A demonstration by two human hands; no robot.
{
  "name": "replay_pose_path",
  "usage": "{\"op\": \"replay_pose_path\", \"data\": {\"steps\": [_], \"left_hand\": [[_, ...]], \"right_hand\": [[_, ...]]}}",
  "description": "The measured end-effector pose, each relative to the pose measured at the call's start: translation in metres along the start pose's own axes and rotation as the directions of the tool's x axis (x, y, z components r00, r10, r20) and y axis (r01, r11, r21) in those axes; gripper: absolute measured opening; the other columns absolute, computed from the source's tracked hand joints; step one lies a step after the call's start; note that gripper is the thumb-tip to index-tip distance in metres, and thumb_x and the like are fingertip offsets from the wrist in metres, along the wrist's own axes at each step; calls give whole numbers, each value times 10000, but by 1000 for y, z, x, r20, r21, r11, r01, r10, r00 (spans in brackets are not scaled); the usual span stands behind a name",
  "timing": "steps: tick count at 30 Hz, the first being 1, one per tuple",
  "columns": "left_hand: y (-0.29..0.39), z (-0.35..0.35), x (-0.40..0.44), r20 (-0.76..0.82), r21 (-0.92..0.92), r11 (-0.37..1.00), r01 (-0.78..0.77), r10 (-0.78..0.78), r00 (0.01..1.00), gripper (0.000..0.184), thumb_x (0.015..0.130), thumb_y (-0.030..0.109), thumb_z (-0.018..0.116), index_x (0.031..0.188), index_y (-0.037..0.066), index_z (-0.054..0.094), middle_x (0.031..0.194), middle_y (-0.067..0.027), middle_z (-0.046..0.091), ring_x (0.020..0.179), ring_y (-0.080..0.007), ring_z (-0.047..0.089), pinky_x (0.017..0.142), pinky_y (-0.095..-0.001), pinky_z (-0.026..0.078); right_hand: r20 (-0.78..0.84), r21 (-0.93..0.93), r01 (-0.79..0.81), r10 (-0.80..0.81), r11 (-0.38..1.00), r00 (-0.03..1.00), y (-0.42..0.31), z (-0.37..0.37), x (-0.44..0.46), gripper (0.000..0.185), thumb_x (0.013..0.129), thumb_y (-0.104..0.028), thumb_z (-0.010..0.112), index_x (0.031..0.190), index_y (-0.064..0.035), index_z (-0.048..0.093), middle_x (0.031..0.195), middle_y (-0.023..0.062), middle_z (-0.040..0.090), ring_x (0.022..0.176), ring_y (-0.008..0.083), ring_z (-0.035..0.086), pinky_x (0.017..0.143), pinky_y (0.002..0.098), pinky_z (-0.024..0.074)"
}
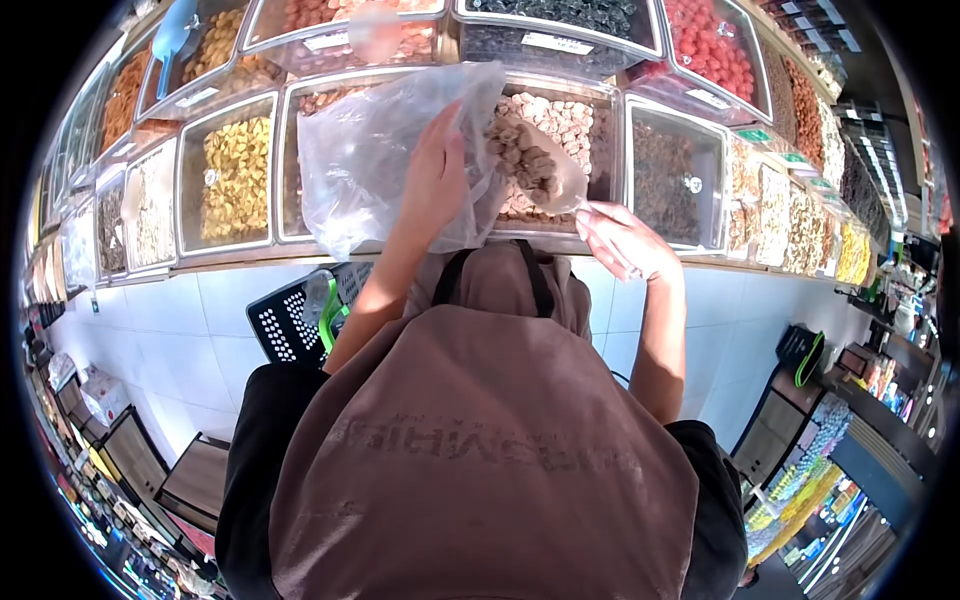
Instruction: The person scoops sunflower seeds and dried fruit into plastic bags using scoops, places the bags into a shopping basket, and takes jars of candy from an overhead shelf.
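My left hand (436,178) grips a clear plastic bag (360,165) near its mouth, fingers extended along the film. The bag spreads over the front bins, and its opening faces right. My right hand (632,243) is closed on the handle of a transparent scoop (570,187). Brownish dried pieces (530,165) fill the scoop, whose tip is tilted toward the bag's mouth; whether any pieces have gone inside I cannot tell. Beneath the scoop lies a bin of pale pinkish dried pieces (572,125), partly covered by bag and scoop.
Yellow dried pieces (235,180) fill a bin to the left; a dark-filled lidded bin (675,175) stands to the right. Red pieces (708,40) lie behind. A blue scoop (174,35) rests at the back left. Below the counter is a black basket (283,325) with a green handle.
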State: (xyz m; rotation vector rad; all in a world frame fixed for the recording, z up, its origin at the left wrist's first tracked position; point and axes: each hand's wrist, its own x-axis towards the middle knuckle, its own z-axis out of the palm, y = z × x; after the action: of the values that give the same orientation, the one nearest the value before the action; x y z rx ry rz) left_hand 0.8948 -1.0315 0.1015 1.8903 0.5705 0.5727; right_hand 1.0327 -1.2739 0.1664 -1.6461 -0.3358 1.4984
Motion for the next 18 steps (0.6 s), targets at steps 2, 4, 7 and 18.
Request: {"op": "replay_pose_path", "data": {"steps": [2,4,7,18], "left_hand": [[4,-1,-3,-21,51,997,-59,60,998,428,1009,162,381,1383,-3,507,1383,-237,532,1325,-411,456,1120,-456,329],[17,-7,-7,-36,105,988,-117,121,992,425,1008,170,383,1377,6,515,1380,-232,536,1341,-410,439,1134,-464,309],[40,-20,-9,-43,289,934,-211,232,972,417,1005,174,380,1354,8,536,1377,-224,540,1370,-408,407,1158,-472,274],[14,-58,0,-192,-103,992,-78,57,980,422,1022,205,358,1281,-29,595,1329,-244,581,1310,-403,495,1115,-422,357]], "right_hand": [[76,-144,44,-33,989,997,-16,11,8,307,1013,-301,485,889,-23,532,516,-1,442,310,84,380,282,247,294],[132,-185,37,-13,982,991,-36,31,30,265,977,-253,492,931,2,548,534,8,467,339,86,420,310,257,321],[99,-415,65,-25,907,995,-58,73,72,242,966,-227,489,965,5,555,547,16,484,377,95,460,346,277,343],[247,-291,165,-93,942,964,-60,116,134,316,988,-284,477,854,-9,555,543,22,482,357,128,451,333,296,337]]}}
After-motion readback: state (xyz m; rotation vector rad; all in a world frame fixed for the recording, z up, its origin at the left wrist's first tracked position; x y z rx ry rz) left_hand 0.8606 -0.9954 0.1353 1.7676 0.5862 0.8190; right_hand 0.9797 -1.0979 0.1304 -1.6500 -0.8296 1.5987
